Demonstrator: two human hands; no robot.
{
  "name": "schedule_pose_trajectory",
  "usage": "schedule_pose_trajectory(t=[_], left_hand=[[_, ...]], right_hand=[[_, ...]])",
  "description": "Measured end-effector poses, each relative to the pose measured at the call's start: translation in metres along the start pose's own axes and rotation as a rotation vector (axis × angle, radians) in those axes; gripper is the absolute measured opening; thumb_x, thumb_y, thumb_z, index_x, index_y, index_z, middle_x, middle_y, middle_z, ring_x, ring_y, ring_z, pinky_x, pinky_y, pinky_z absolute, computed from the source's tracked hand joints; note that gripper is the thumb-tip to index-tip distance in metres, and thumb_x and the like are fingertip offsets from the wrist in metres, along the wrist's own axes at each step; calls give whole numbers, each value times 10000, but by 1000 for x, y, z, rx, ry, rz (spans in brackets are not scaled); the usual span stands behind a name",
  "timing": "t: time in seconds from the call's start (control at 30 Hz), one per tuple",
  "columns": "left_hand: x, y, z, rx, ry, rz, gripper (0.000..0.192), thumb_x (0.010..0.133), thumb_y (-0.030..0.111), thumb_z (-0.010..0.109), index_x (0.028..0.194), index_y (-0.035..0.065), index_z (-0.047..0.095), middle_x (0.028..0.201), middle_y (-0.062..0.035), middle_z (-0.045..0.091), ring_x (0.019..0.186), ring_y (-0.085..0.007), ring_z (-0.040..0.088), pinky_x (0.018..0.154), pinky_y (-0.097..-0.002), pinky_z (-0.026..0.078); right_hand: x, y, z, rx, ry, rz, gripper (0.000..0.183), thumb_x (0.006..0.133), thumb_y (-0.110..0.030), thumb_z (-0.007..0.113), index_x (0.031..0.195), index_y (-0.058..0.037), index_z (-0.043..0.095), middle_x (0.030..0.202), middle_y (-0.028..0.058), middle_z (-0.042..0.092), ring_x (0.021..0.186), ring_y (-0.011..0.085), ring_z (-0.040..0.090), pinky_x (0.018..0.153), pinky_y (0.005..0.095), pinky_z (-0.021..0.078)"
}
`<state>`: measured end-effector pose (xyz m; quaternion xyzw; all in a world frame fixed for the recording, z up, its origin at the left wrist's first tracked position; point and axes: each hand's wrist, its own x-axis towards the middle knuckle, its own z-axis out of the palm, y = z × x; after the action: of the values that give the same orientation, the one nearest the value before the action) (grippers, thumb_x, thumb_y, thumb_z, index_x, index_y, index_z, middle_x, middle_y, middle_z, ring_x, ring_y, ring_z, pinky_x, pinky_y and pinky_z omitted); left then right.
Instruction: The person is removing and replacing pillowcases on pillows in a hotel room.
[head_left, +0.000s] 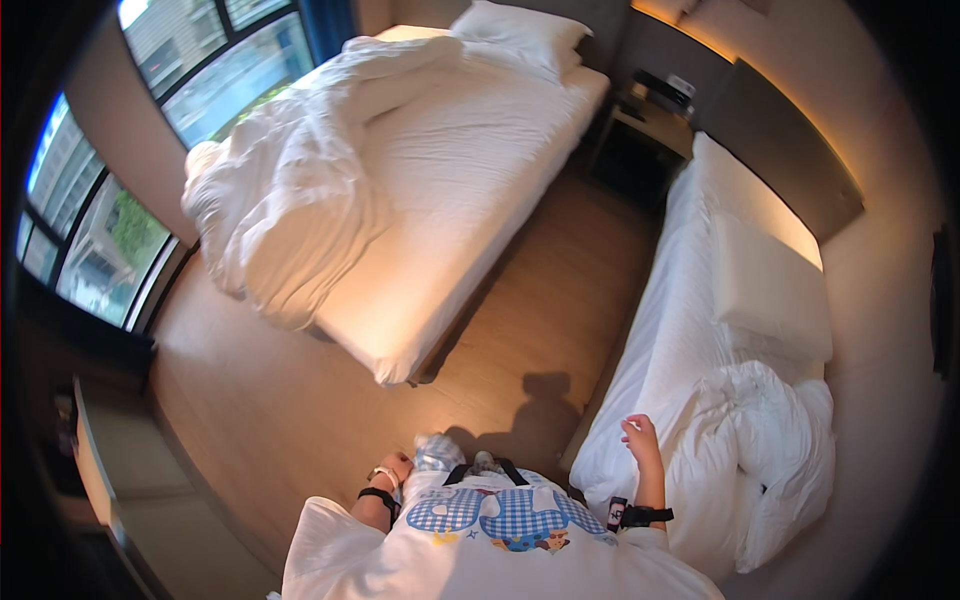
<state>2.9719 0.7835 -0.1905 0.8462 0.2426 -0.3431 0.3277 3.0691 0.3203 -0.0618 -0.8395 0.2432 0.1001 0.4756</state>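
Observation:
My left hand (398, 465) hangs low at my side above the wood floor, beside my blue checked trouser leg. Its fingers curl downward and are mostly hidden. To the right, my right hand (637, 435) is raised with loosely bent fingers and nothing in them. It appears over the near edge of a bed with a white sheet (675, 300); whether it touches the sheet I cannot tell. A bunched white duvet (757, 450) lies at this bed's near end, and a white pillow (769, 277) rests farther up.
Ahead stands a second bed (465, 172) with a rumpled duvet (300, 187) and pillow (521, 34). Between the beds are the wood floor (555, 277) and a nightstand (652, 127). Windows (232, 75) are at the left; a low cabinet (142, 465) stands at the near left.

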Motion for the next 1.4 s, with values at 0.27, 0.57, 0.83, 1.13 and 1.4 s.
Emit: schedule_pose_trajectory(t=[0.27, 0.57, 0.83, 1.13, 1.4], left_hand=[[160, 35, -50, 275, -175, -29, 290, 694, 252, 500, 849, 22, 587, 690, -107, 599, 555, -199, 568, 598, -306, 450], [315, 193, -130, 375, -178, 133, 276, 709, 237, 485, 889, 45, 571, 806, -143, 592, 754, -243, 571, 680, -333, 440], [473, 354, -183, 1099, -249, 396, 264, 692, 205, 581, 916, 68, 556, 867, -72, 584, 793, -215, 568, 678, -295, 460], [475, 580, -188, 197, 122, 183, 513, 623, 167, 606, 1090, 65, 419, 1008, -218, 479, 924, -340, 476, 776, -371, 409], [459, 681, -196, 101, 121, -57, 688, 621, 205, 600, 1222, 131, 273, 1179, -213, 331, 993, -326, 434, 818, -388, 381]], right_hand=[[63, -57, 14, 152, -426, 131, 250, 765, -221, 526, 949, -56, 485, 880, 58, 509, 642, 146, 545, 560, 252, 422], [187, -90, -17, -119, 233, 218, 178, 749, -157, 519, 871, -28, 526, 748, 44, 543, 631, 123, 529, 557, 242, 422], [267, -106, -46, 368, 313, 118, 134, 752, -145, 513, 813, -26, 527, 665, 48, 558, 585, 120, 534, 527, 223, 411], [538, -195, -200, -199, 534, 9, 134, 733, -125, 525, 759, 7, 523, 679, 130, 563, 653, 203, 554, 600, 285, 427], [793, -429, -144, -202, 169, -515, 322, 700, -161, 571, 978, -44, 459, 862, 126, 524, 660, 212, 528, 597, 306, 433]])
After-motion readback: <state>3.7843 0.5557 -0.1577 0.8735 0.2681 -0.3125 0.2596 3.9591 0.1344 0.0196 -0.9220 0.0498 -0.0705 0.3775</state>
